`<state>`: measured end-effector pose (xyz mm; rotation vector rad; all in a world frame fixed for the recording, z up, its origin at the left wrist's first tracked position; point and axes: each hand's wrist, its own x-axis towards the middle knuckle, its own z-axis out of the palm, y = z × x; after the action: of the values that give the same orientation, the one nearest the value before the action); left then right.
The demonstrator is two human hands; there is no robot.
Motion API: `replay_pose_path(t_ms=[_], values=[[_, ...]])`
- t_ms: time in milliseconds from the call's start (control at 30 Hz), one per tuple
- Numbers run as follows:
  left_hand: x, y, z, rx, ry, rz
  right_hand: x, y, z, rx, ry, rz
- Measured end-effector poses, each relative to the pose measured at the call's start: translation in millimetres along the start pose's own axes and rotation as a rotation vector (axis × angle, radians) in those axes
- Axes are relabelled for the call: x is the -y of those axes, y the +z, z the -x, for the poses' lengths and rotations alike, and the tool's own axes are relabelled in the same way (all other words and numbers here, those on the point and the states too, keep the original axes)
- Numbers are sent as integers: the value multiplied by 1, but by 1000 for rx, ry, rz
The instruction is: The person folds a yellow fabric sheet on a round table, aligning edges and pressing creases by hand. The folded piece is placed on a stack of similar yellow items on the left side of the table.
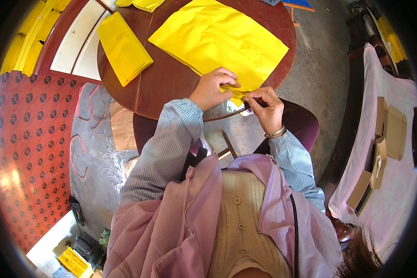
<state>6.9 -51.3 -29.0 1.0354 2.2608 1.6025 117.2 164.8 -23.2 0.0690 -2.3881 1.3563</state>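
Both hands work at the near edge of the round brown table (167,85). My left hand (214,88) is closed on a bunched piece of yellow fabric (237,94), thumb and fingers pinching it. At its other side my right hand (268,106) pinches the same piece between thumb and forefinger. Just beyond lies a broad stack of flat yellow sheets (222,39), creased on top, its near edge by my left fingers. Whether the bunched piece joins that stack is hidden by my hands.
A folded yellow stack (124,48) lies on the table's left side, with another yellow piece (141,3) at the far edge. Open cardboard boxes (380,157) rest on a pink-covered surface (398,185) at right. A red patterned board (32,153) stands at left. White strands (117,167) litter the floor.
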Motion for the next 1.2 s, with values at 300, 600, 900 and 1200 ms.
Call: replay_pose_path(t_ms=[300,600,900,1200], values=[[-2,12,-1,-97,-35,-10,-4,4,4,-33,125,-127],[-1,7,-3,-65,-87,21,2,-4,1,5,-163,113],[0,-1,-1,-11,2,-29,3,1,0,-11,67,-29],[-2,13,0,-119,-71,19,3,4,5,-33,129,-102]])
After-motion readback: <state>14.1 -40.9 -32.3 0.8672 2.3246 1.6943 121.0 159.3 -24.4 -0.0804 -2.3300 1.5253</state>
